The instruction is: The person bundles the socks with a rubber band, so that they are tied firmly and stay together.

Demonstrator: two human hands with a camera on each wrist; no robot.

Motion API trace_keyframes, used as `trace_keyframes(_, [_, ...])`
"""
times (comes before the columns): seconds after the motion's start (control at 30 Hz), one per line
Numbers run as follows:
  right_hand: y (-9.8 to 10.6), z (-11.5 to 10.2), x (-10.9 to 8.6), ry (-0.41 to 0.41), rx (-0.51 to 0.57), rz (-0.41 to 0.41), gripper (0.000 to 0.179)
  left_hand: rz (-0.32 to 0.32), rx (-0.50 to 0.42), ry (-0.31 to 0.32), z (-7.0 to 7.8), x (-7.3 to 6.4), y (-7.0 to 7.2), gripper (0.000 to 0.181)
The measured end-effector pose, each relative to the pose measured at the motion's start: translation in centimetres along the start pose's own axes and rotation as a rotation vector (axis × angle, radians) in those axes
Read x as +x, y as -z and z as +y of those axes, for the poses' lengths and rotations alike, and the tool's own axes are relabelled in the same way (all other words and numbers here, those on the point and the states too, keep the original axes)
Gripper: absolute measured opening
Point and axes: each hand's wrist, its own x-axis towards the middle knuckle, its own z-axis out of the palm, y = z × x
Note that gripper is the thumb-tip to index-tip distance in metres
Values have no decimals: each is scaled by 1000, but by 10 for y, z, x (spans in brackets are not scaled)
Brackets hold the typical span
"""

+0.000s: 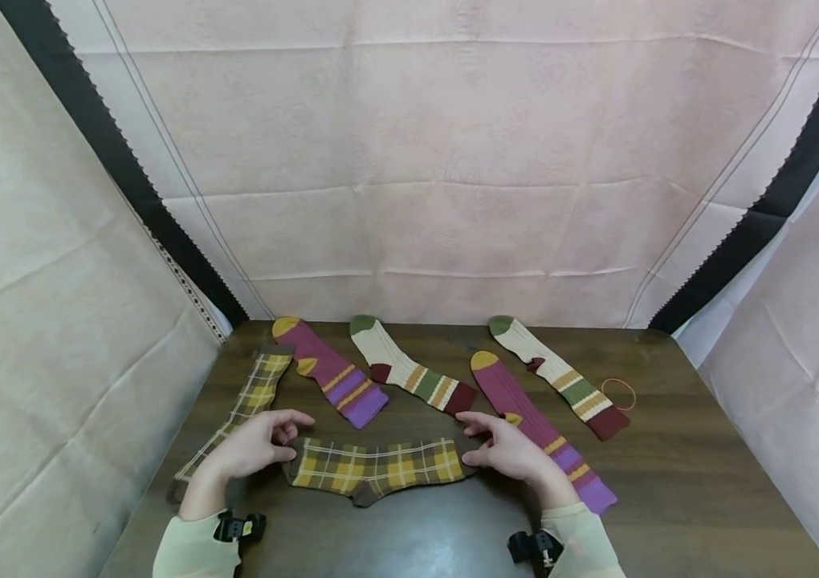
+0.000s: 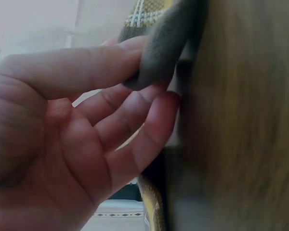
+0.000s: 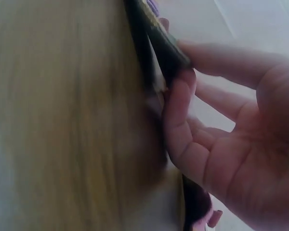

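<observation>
A yellow plaid sock (image 1: 395,467) with dark brown ends and heel is stretched sideways between both hands, low over the table. My left hand (image 1: 258,441) pinches its left end between thumb and fingers; in the left wrist view the brown edge (image 2: 164,48) folds up in that pinch. At the other end, my right hand (image 1: 514,451) pinches the dark tip (image 3: 168,55) the same way. A matching plaid sock (image 1: 265,384) lies slanted at the table's left side, partly hidden behind the left hand and forearm.
On the brown wooden table (image 1: 698,498) lie two purple socks, one at the back left (image 1: 323,358) and one beside the right hand (image 1: 518,393). Two cream striped socks (image 1: 398,361) (image 1: 557,371) lie towards the back. A thin rubber band (image 1: 633,393) touches the right one. Pale cloth walls (image 1: 453,160) surround the table.
</observation>
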Motion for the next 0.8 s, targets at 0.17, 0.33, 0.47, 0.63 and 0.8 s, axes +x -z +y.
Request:
trace_keyframes(0.17, [8,5,-8,21,-7,-48,63,28,7,-35,6,5,-6,45])
trace_keyframes(0.33, [15,7,-16,9,-16,-65,60,22,-10,-81,11,10,-14,48])
trace_keyframes(0.47, [21,8,-23,13,-8,-118,57,14,-11,-84,15,13,-19,47])
trace_keyframes(0.63, [31,11,-29,53,-43,-152,45,45,-30,-80,20,18,-24,42])
trace_keyframes(0.8, [38,12,-32,24,-79,-127,38,80,-38,-61,20,24,-30,28])
